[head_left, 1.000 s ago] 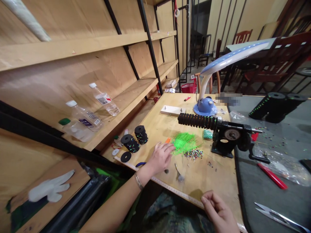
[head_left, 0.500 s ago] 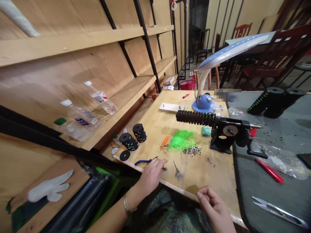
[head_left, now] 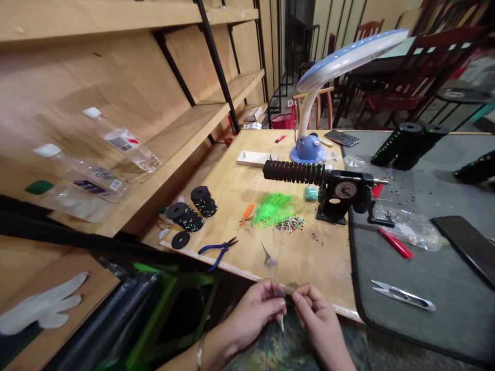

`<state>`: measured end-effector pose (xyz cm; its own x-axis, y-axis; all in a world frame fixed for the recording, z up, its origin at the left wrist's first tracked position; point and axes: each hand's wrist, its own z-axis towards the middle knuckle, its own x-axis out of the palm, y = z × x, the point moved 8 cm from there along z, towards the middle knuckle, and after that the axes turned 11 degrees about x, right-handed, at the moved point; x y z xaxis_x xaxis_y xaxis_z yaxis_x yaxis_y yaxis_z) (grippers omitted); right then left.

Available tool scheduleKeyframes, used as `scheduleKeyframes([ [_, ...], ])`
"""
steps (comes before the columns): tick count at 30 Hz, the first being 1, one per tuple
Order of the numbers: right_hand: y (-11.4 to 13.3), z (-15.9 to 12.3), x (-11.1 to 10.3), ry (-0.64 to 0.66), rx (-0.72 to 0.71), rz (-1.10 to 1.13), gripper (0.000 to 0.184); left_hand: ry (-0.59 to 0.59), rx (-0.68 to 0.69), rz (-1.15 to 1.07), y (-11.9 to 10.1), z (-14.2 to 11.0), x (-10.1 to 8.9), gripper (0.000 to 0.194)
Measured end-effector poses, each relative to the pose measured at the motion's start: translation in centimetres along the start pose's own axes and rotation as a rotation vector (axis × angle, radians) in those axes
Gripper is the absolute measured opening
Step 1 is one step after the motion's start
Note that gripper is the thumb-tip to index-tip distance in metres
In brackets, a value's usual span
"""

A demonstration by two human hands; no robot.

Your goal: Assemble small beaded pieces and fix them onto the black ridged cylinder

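Note:
My left hand (head_left: 253, 312) and my right hand (head_left: 315, 317) meet just below the near edge of the wooden table (head_left: 309, 263). Both are closed in a pinch on a small dark piece with a thin pale pin (head_left: 281, 308) hanging from it; what it is I cannot make out. Close ahead on the table lie a small metal bundle (head_left: 268, 257), blue-handled pliers (head_left: 217, 251), a pile of green strands (head_left: 273, 208) and coloured beads (head_left: 290, 224).
A black hand-crank winder (head_left: 340, 198) with a ribbed black spindle (head_left: 294, 172) stands mid-table, behind it a blue desk lamp (head_left: 309, 147). Black discs (head_left: 189, 214) lie left. The grey mat (head_left: 425, 278) holds snips (head_left: 402, 295), a red tool (head_left: 395, 242), a phone (head_left: 464, 247). Bottles (head_left: 119, 141) rest on the shelf.
My left hand drew back from the green strands to the table's near edge and joined my right hand there; both now pinch a small piece. The view tilted down and right.

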<state>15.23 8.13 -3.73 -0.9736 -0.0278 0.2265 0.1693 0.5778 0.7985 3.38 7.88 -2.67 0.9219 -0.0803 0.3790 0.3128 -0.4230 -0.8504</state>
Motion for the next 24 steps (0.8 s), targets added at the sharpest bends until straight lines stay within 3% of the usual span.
scheduleKeyframes([
  [8,-0.4,-0.4,-0.4,0.002,-0.003,0.022,0.05,0.098,0.013,0.062,1.2,0.2,1.0,0.038],
  [24,-0.7,-0.8,-0.9,-0.005,0.012,-0.038,0.049,0.037,0.04,0.18,0.7,0.7,0.7,0.047],
])
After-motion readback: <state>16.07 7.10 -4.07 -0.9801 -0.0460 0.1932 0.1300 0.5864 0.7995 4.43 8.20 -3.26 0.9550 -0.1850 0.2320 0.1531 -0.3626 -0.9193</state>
